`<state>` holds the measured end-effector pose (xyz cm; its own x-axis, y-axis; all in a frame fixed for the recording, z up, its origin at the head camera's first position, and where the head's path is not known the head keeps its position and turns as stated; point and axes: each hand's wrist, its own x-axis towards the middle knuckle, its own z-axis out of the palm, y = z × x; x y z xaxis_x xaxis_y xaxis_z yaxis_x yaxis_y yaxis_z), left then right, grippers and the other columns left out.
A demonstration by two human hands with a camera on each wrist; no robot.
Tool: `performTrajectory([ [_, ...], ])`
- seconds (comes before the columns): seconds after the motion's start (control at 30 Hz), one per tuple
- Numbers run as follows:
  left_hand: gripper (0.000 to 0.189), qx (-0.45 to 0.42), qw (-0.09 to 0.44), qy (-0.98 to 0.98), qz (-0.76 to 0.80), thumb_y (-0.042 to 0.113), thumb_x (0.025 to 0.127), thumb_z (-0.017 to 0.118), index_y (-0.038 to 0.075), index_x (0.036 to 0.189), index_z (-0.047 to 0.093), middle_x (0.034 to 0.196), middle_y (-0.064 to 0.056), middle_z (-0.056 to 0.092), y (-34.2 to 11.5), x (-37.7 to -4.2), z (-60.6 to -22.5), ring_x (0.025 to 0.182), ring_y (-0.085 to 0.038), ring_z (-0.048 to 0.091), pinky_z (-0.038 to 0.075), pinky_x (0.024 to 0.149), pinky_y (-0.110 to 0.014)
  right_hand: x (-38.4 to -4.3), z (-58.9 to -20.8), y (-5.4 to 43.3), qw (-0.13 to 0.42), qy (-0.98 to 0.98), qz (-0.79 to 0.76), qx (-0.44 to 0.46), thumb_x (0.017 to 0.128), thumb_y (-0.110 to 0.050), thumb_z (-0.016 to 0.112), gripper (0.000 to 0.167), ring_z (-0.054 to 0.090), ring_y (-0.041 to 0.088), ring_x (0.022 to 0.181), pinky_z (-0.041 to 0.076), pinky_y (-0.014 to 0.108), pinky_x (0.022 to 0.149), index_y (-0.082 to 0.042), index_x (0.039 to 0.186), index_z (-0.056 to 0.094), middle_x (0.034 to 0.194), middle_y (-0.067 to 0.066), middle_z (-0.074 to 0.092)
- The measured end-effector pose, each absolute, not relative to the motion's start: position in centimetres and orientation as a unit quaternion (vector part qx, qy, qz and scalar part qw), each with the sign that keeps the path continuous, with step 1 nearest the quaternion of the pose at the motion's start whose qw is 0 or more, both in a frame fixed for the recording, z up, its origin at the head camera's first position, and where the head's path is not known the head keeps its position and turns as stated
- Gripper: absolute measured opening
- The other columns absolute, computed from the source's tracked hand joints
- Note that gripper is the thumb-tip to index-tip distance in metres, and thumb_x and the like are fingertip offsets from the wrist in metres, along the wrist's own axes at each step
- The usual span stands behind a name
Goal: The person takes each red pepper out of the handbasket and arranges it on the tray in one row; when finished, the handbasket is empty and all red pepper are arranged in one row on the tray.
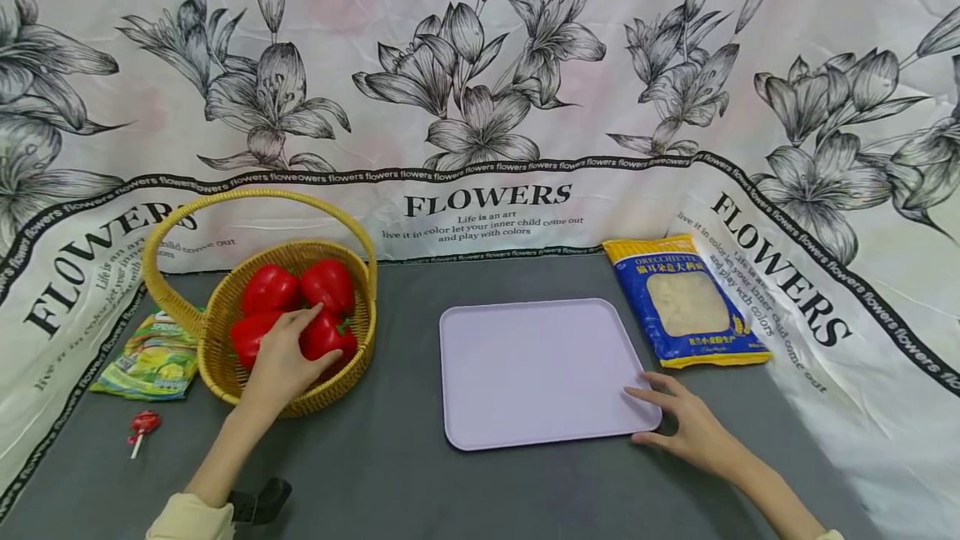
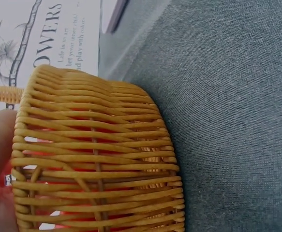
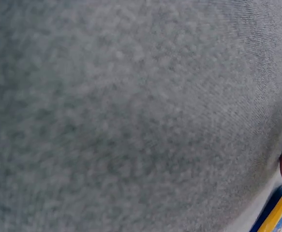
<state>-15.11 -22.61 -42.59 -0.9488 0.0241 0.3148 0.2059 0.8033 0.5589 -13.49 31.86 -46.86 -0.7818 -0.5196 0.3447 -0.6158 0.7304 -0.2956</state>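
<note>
My left hand (image 1: pixel 283 357) reaches over the near rim of a yellow wicker basket (image 1: pixel 213 357) holding several red bell peppers. Its thumb and fingers straddle the nearest right red bell pepper (image 1: pixel 321 337), which has a green stem. Woven basket side fills much of the left wrist view, with part of the hand at its left edge. At the near right corner of a pale lilac tray (image 1: pixel 540 373), my right hand (image 1: pixel 686 423) touches the edge, its fingers extended over the rim and its thumb along the near side.
A blue and yellow pasta bag (image 1: pixel 682 302) lies beyond the tray's right side. Left of the basket are a green and yellow packet (image 1: pixel 153 361) and a red lollipop (image 1: pixel 145 423). The basket's tall handle (image 1: pixel 262 192) arches up behind the peppers. Flower-printed cloth (image 1: pixel 480 132) hangs behind the grey table.
</note>
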Motion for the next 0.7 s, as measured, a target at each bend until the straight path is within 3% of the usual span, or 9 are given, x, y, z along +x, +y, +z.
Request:
performTrajectory([
  [0.1,0.062,-0.050,0.138,-0.933,-0.328,0.011,0.074,0.080,-0.007,0.127,0.054,0.123,-0.029,0.051,-22.9,-14.9,-42.6,0.112,-0.044,0.048,0.042,0.090,-0.065,-13.7,-46.9,31.9,0.126,-0.916,0.209,0.317,0.060,-0.026,0.090,0.056,0.059,0.032,0.101,0.051,0.034,0.084,-0.008,0.110,0.072,0.115,0.015,0.061],
  [0.2,0.061,-0.044,0.122,-0.928,-0.349,0.014,0.076,0.079,-0.004,0.127,0.052,0.125,-0.027,0.051,-23.4,-14.7,-42.5,0.114,-0.042,0.047,0.038,0.092,-0.066,-14.0,-47.2,32.1,0.146,-0.903,0.226,0.336,0.057,-0.024,0.091,0.055,0.060,0.030,0.096,0.041,0.012,0.089,-0.006,0.106,0.072,0.111,0.013,0.063],
  [0.27,0.062,-0.045,0.107,-0.924,-0.364,0.016,0.077,0.078,-0.003,0.128,0.048,0.126,-0.026,0.052,-23.6,-14.6,-42.4,0.115,-0.041,0.048,0.038,0.093,-0.064,-14.2,-47.4,32.3,0.151,-0.894,0.242,0.346,0.055,-0.020,0.091,0.056,0.060,0.029,0.094,0.036,0.005,0.090,-0.004,0.104,0.072,0.109,0.015,0.062],
  [0.37,0.063,-0.047,0.074,-0.911,-0.402,0.017,0.079,0.077,-0.001,0.128,0.043,0.130,-0.027,0.050,-24.0,-14.4,-42.1,0.116,-0.042,0.048,0.039,0.098,-0.061,-14.2,-47.5,32.5,0.141,-0.889,0.264,0.346,0.054,-0.016,0.092,0.055,0.061,0.024,0.093,0.042,0.004,0.084,-0.001,0.103,0.072,0.108,0.016,0.062],
  [0.53,0.066,-0.064,0.018,-0.876,-0.477,0.014,0.083,0.075,0.000,0.135,0.038,0.136,-0.026,0.040,-24.6,-14.4,-41.9,0.123,-0.044,0.042,0.037,0.101,-0.056,-14.2,-46.9,32.6,0.091,-0.891,0.311,0.319,0.057,-0.013,0.092,0.055,0.062,0.009,0.096,0.054,0.016,0.073,0.005,0.104,0.068,0.107,0.018,0.063],
  [0.7,0.065,-0.069,-0.003,-0.868,-0.491,0.018,0.084,0.074,0.000,0.137,0.041,0.137,-0.024,0.040,-24.9,-14.3,-41.9,0.125,-0.044,0.041,0.035,0.101,-0.057,-14.4,-46.5,33.2,0.046,-0.881,0.354,0.311,0.061,-0.006,0.089,0.043,0.059,0.000,0.097,0.056,0.021,0.068,0.007,0.097,0.069,0.104,0.022,0.063],
])
